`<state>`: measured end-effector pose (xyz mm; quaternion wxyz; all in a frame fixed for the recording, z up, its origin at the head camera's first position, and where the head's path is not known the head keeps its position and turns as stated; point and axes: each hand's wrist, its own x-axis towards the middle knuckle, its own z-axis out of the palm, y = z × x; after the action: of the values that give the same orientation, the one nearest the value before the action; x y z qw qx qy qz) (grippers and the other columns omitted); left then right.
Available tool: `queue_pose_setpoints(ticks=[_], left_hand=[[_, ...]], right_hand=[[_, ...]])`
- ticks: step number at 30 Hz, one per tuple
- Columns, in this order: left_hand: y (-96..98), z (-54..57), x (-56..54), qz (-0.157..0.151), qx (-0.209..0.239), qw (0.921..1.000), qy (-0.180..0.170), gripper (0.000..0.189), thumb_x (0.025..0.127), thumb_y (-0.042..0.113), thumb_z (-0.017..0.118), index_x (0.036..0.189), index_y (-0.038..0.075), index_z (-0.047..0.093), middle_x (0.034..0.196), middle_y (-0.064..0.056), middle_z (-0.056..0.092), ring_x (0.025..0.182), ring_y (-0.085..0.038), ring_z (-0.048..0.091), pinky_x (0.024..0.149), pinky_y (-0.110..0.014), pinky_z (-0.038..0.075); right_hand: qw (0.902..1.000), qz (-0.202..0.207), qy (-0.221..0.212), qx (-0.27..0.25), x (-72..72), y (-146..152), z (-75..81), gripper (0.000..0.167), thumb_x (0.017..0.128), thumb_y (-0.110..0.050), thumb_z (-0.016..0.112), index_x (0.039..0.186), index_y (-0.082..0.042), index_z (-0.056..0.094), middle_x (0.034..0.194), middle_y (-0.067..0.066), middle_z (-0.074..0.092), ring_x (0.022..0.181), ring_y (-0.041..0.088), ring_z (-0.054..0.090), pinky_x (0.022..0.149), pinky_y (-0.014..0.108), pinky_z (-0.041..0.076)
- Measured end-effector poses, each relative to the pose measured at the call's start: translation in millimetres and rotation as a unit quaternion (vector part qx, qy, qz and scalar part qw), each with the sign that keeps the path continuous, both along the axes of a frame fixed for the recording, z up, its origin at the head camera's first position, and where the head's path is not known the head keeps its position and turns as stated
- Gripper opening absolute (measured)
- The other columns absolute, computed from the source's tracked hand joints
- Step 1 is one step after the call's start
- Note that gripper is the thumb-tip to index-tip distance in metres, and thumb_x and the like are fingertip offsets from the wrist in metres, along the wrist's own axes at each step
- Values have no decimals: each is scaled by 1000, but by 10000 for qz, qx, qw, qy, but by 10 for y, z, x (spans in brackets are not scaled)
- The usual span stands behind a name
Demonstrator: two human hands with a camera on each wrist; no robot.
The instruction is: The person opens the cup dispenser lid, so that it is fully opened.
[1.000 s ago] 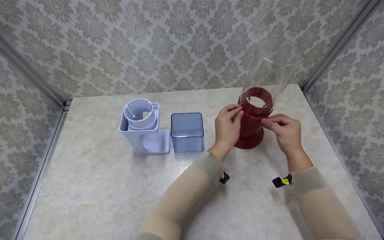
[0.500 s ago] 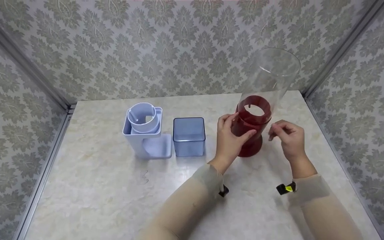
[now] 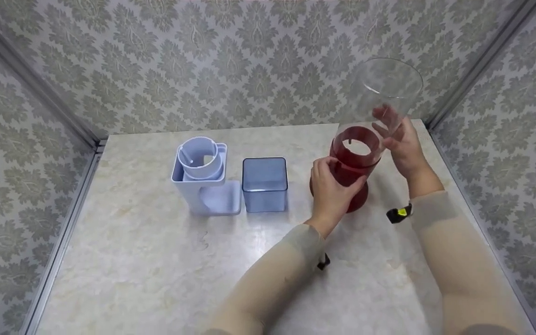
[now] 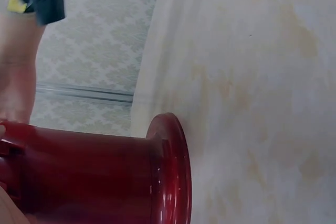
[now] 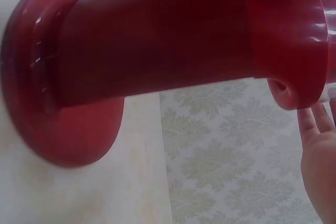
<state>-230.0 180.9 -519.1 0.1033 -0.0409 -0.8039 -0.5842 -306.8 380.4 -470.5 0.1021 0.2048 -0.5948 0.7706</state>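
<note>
A glossy red cylindrical stand [image 3: 348,173] with a round flared foot is upright on the table, topped by a tall clear tube [image 3: 365,90]. My left hand [image 3: 331,195] grips the upper part of the stand, thumb across the front and fingers on its left side. My right hand [image 3: 404,145] is at the right side of the tube, its spread fingers showing through the clear wall. In the right wrist view, the right hand [image 5: 319,163] is beside the stand's red collar [image 5: 294,30]. The left wrist view shows the stand's foot [image 4: 170,177] on the table.
Left of the stand, a translucent blue square cup [image 3: 264,190] stands on the table [image 3: 156,270]. Farther left is a pale blue holder [image 3: 191,195] with a round cup [image 3: 198,160] in its top. Patterned walls [image 3: 249,70] enclose the back and sides.
My right hand first drew back from the collar, then rose to the side of the clear tube and spread its fingers. My left hand went from its fingertips at the collar to gripping the stand.
</note>
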Motion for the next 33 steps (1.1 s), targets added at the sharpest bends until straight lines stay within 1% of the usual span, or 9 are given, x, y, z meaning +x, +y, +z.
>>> queue_pose_setpoints(ticks=[2, 3, 5, 9, 10, 17, 26, 30, 33], left_hand=[[19, -41, 21, 25, 86, 10000, 12, 66, 93, 34, 95, 140, 18, 52, 144, 0, 59, 142, -15, 53, 119, -36, 60], [26, -64, 33, 45, 100, 9999, 40, 64, 94, 33, 95, 138, 17, 53, 142, 0, 60, 140, -15, 55, 118, -35, 60], [43, -94, 47, 75, 110, 9998, 111, 59, 94, 31, 94, 135, 15, 55, 139, -2, 62, 138, -16, 57, 117, -34, 60], [27, -117, 54, 127, 105, 9997, 201, 56, 95, 30, 93, 134, 14, 57, 137, -3, 63, 135, -17, 58, 117, -35, 59], [15, -115, 53, 120, 149, 9996, 184, 57, 95, 30, 93, 135, 15, 57, 138, -2, 62, 136, -16, 57, 117, -34, 59], [-76, -65, 51, -61, 377, 9993, -2, 60, 94, 26, 92, 141, 19, 54, 145, 1, 60, 142, -13, 53, 119, -33, 60], [-175, -57, -3, -248, 785, 9966, -85, 63, 91, 19, 90, 143, 17, 55, 147, -1, 59, 145, -17, 52, 122, -46, 60], [-234, -74, -55, -346, 1012, 9943, -42, 63, 90, 17, 89, 143, 17, 56, 147, -2, 58, 143, -18, 53, 121, -49, 61], [-281, -110, -90, -443, 1153, 9923, 19, 63, 90, 13, 87, 145, 14, 57, 148, -4, 58, 141, -19, 56, 122, -50, 60]], right_hand=[[9991, 417, -106, -23, -36, -23, 20, 104, 78, -45, 106, 162, -12, 54, 153, 9, 64, 154, 25, 52, 129, 34, 49], [9982, 572, -163, 36, -37, -30, 25, 102, 79, -46, 105, 162, -14, 55, 154, 8, 65, 154, 23, 53, 124, 31, 51], [9960, 857, -204, 131, -28, -26, 48, 96, 83, -44, 103, 162, -16, 56, 155, 8, 66, 152, 21, 56, 122, 30, 52], [9942, 996, -105, 381, 4, -37, 82, 88, 88, -40, 99, 160, -13, 58, 156, 9, 69, 150, 23, 60, 122, 29, 54], [9944, 975, -62, 396, 5, -45, 89, 88, 88, -39, 100, 160, -11, 57, 156, 10, 69, 150, 25, 61, 127, 31, 51], [9974, 370, -90, 614, 29, -98, 107, 107, 77, -40, 108, 159, -2, 51, 149, 6, 70, 141, 25, 64, 122, 30, 54], [9967, -30, -64, 814, 108, -184, 137, 93, 81, -25, 105, 158, -14, 54, 147, 6, 62, 138, 25, 58, 120, 32, 50], [9950, -474, -55, 882, 176, -279, 157, 92, 82, -21, 104, 159, -13, 54, 147, 7, 59, 136, 27, 56, 115, 33, 50], [9889, -964, -104, 1122, 254, -358, 151, 98, 82, -21, 103, 163, -9, 49, 147, 7, 56, 134, 27, 54, 110, 30, 50]])
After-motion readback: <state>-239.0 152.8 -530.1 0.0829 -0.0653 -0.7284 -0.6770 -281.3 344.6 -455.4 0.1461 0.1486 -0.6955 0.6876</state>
